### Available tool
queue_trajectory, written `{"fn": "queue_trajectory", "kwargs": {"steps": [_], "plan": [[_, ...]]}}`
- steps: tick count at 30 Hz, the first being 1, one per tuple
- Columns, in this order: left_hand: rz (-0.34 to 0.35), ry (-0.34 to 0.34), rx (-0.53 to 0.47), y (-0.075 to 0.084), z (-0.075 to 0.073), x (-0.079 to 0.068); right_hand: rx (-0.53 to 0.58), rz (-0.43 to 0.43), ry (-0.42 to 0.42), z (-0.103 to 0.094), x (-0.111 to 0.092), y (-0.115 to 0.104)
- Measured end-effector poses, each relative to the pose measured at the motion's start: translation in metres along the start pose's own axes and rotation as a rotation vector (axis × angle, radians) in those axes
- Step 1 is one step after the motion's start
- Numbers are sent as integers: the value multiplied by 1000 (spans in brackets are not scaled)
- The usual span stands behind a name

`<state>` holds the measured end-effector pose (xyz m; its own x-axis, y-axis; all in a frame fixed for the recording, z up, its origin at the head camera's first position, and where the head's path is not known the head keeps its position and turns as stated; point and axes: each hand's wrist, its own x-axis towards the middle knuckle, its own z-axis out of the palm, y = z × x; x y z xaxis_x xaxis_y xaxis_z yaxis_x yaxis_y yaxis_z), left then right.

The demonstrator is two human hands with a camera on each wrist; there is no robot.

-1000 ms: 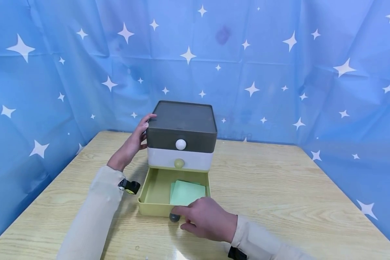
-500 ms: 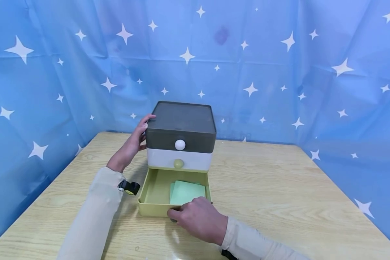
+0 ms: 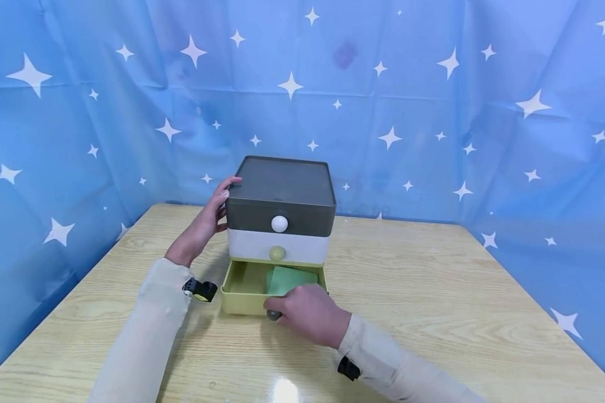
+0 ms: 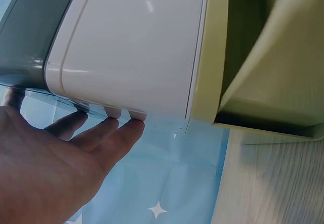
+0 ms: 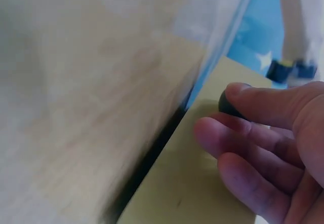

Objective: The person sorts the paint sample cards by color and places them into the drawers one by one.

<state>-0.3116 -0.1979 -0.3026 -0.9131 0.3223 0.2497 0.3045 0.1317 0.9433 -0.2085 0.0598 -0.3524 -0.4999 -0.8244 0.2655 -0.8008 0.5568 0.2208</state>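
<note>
A desktop drawer organizer (image 3: pixel 284 182) with a dark grey top tier, a white middle tier and a yellow-green bottom drawer (image 3: pixel 243 304) stands on the table. That bottom drawer is partly out, with light green square sheets (image 3: pixel 293 280) lying inside. My right hand (image 3: pixel 310 314) pinches its dark round knob (image 3: pixel 273 315) between thumb and fingers; in the right wrist view the thumb lies over the knob (image 5: pixel 229 106). Against the organizer's left side rests my left hand (image 3: pixel 200 228), fingers extended. The left wrist view shows its fingertips touching the white wall (image 4: pixel 126 46).
The upper drawers are closed, one with a white knob (image 3: pixel 279 224) and one with a green knob (image 3: pixel 277 253). A light wood table (image 3: pixel 423 302) extends to both sides. Behind it hangs a blue curtain (image 3: pixel 413 84) with white stars.
My right hand has closed on the dark knob and moved away from me with it. The bottom drawer has slid partway in, covering more of the green sheets. My left hand has stayed put.
</note>
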Motion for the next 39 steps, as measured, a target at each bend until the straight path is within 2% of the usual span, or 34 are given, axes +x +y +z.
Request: {"fn": "queue_trajectory", "kwargs": {"steps": [3,6,13,20,30,39], "plan": [[-7,2,1,0,1,0,102,56,-11,6,7,10],[-13,4,3,0,1,0,147,80,1,10,13,18],[-13,9,-7,3,0,1,156,120,15,13,21,27],[-13,14,1,2,0,0,140,105,72,22,26,35],[0,12,6,2,2,0,142,112,110,28,32,43],[-1,14,7,1,2,0,164,149,100,32,33,45]]}}
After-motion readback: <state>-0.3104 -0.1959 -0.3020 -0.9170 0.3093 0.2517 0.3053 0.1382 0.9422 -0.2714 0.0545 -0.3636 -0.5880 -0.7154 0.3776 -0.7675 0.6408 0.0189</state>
